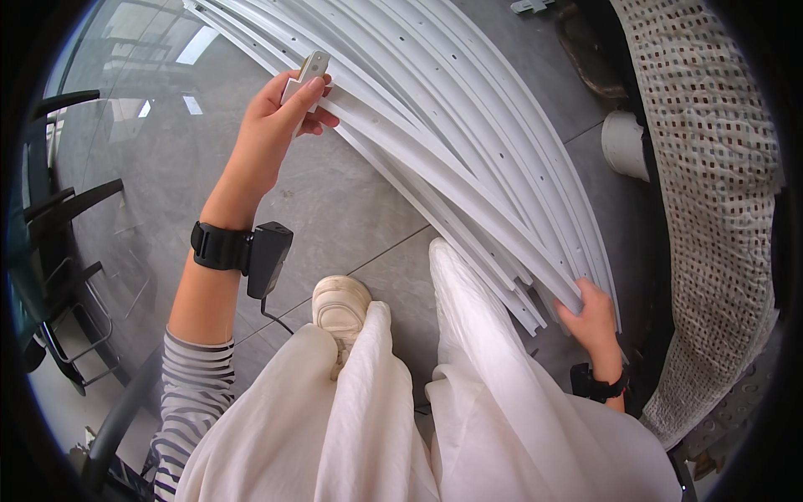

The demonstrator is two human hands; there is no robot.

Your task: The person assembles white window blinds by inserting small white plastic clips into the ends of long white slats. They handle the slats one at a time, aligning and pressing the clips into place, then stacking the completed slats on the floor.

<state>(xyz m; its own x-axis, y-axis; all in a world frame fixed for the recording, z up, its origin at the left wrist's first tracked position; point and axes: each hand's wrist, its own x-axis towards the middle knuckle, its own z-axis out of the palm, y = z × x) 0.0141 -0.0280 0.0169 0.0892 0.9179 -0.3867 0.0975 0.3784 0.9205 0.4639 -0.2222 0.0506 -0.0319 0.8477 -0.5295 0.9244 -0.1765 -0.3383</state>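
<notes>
At the left, best to pinch the clip (pixel 317 65) firmly and turn it in line with the strip (pixel 460 176), without twisting. Held in the left hand (pixel 288 105), with thumb over its face and fingers curled behind; forearm stretched well forward. Cannot tell whether joined to the strip's far end or merely held beside it. In the middle, slants over the pile (pixel 468 92) from far left to near right; better to lift clear before turning, to avoid scraping. At the right, best to support the near end evenly, against bowing. Grasped there by the right hand (pixel 592 314), with thumb on the inner side; drawn in close, beside the right knee.
</notes>
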